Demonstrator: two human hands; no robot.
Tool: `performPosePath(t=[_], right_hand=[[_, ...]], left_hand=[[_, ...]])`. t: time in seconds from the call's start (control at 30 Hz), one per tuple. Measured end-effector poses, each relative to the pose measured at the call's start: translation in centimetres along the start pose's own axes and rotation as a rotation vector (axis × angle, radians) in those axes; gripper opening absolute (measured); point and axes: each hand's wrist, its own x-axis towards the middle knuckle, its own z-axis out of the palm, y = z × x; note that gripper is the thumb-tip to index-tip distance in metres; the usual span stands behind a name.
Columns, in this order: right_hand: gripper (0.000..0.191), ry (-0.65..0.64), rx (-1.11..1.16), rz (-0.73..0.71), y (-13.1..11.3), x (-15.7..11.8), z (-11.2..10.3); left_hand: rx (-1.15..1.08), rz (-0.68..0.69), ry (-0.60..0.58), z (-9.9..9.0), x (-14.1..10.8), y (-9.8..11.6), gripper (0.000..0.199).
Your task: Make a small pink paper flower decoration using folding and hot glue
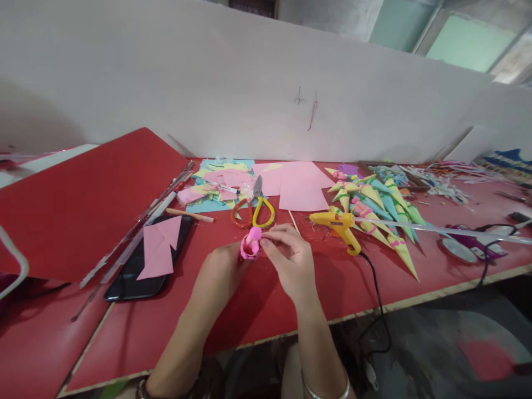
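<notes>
Over the near middle of the red table, my left hand point(222, 266) is closed round a small pink paper cone point(250, 247) with a frilled rim, its open end facing up. A bright pink pom-pom point(256, 233) sits at the cone's rim. Thumb and forefinger of my right hand point(293, 260) pinch at the pom-pom's right side; the exact contact is partly hidden. Just beyond the hands lie scissors point(253, 208) with one red and one yellow handle. Right of them is a yellow glue gun point(338, 224) with a long clear glue stick in its back.
Finished paper cones point(384, 205) are heaped at the right. Pink sheets point(303, 188) and paper scraps point(226, 183) lie at the back. Left are a black phone point(143, 285) under a pink cut-out point(160, 249) and a large red board point(91, 205). The glue gun's cord point(378, 288) hangs over the front edge.
</notes>
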Motion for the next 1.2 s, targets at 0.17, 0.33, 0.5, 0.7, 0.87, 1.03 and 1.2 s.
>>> performPosePath(t=[0.17,0.33,0.5,0.7,0.87,1.03,1.2], right_hand=[[0.010,0.014,-0.017,0.012,-0.11,-0.01,0.02],[0.010,-0.002,-0.003,-0.007,-0.06,0.05,0.06],[0.009,0.033,-0.005,-0.010,0.21,0.07,0.09],[0.010,0.055,-0.042,-0.009,0.08,0.08,0.11],[0.011,0.059,-0.033,-0.020,0.06,0.04,0.16],[0.012,0.080,-0.064,-0.082,-0.07,-0.02,0.17],[0.007,0.089,-0.086,-0.077,-0.12,0.01,0.17]], left_hand=[[-0.022,0.012,-0.008,0.10,-0.04,0.02,0.031],[-0.004,-0.007,-0.003,0.08,-0.05,0.14,0.030],[0.008,-0.008,0.000,0.09,-0.10,-0.07,0.027],[0.068,-0.015,-0.011,-0.03,-0.08,-0.12,0.022],[0.066,-0.002,-0.014,-0.01,-0.05,-0.04,0.023],[0.095,-0.020,-0.027,-0.04,0.03,0.02,0.022],[0.140,-0.049,-0.055,-0.36,-0.01,0.27,0.023]])
